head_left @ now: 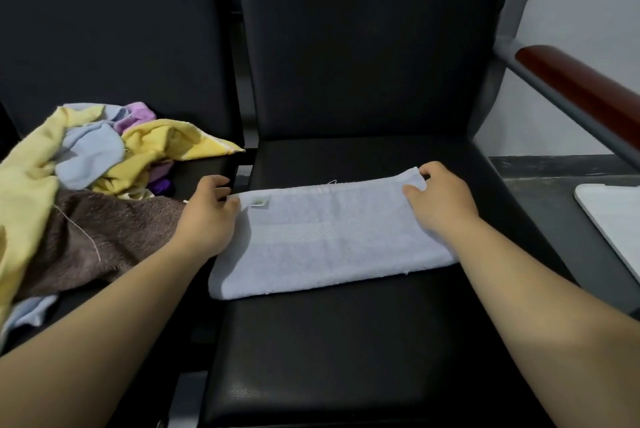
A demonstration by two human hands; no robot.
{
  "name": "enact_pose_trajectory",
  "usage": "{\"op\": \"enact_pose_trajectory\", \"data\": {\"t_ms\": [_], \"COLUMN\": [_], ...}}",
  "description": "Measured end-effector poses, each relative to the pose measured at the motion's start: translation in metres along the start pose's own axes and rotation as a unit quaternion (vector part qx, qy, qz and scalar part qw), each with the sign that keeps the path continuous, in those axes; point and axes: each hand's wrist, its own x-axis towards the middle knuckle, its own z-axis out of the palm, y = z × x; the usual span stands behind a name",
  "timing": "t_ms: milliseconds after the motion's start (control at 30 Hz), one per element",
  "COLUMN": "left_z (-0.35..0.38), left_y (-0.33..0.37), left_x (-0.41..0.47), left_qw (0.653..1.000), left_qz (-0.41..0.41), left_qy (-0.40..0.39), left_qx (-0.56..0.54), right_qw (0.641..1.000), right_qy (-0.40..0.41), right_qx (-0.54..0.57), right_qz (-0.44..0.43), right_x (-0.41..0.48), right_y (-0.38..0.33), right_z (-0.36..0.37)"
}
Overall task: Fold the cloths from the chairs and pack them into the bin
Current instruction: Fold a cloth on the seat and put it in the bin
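task looks early on: one pale blue towel [329,240] lies folded to a long strip across the right chair seat [346,341], w/ more folds prob. needed before packing. a heap of unfolded cloths [90,164], yellow, blue, purple, brown, sits on the left chair seat, all left to do. white rim at far right [609,230] may be the bin, can't tell; nothing seen packed. left hand [207,216] pinches the towel's far left corner, right hand [440,199] pinches its far right corner, fingers curled on the edge, thumbs on top. towel lies between the hands and just below them.
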Motion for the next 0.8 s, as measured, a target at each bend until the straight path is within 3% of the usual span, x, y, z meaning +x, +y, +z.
{"op": "enact_pose_trajectory", "data": {"t_ms": [333,533,667,800], "left_z": [0.012,0.042,0.051,0.049], "left_y": [0.034,0.056,0.062,0.058], "left_x": [-0.048,-0.089,-0.091,-0.064], "left_qw": [0.978,0.926,0.899,0.895], "left_qz": [0.161,0.260,0.260,0.182], "left_qy": [-0.058,-0.178,-0.138,-0.133], "left_qx": [0.116,0.210,0.323,0.385], "right_qw": [0.994,0.969,0.960,0.948], "right_qy": [-0.004,-0.146,-0.149,-0.184], "right_qx": [-0.089,-0.146,-0.208,-0.234], "right_qz": [-0.068,-0.135,-0.117,-0.110], "right_x": [-0.033,-0.053,-0.065,-0.086], "right_y": [-0.009,-0.012,-0.018,-0.033], "right_z": [-0.010,-0.008,-0.014,-0.012]}}
